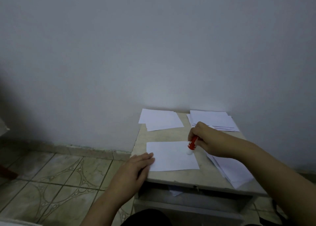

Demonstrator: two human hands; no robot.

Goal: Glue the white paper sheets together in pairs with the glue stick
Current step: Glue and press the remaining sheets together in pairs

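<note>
A white paper sheet [171, 156] lies flat in the middle of the small table [186, 177]. My right hand [207, 141] grips a red glue stick [192, 144], tilted, with its white tip touching the sheet near its right edge. My left hand [136, 167] lies flat with fingers together, its fingertips pressing the sheet's lower left corner. More white sheets sit in a stack at the back left [160, 119], a stack at the back right [213, 120], and a pile at the right front [230, 171], partly under my right forearm.
The table stands against a plain wall [153, 54], its left edge over a tiled floor [51, 183]. An open shelf below the tabletop holds a scrap of paper [175, 191]. A dark reddish object [6, 172] lies at the far left.
</note>
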